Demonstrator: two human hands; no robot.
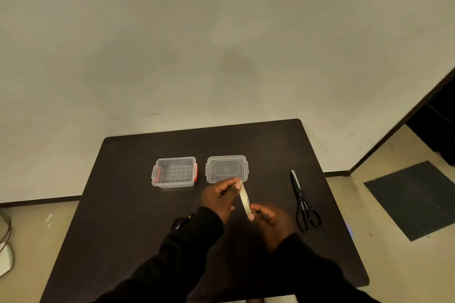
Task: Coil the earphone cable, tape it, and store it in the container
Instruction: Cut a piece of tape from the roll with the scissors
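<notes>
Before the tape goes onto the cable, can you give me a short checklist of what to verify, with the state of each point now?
1. Tape strip held at both ends: ok. The left hand pinches its far end, the right hand its near end.
2. Strip flat, not folded on itself: ok, it looks straight.
3. Earphone cable coiled: cannot tell. Only a dark bit shows beside the left sleeve.
4. Container open: ok. Its lid lies on the table to its right.
5. Scissors out of the way: ok, on the table right of the hands.
</notes>
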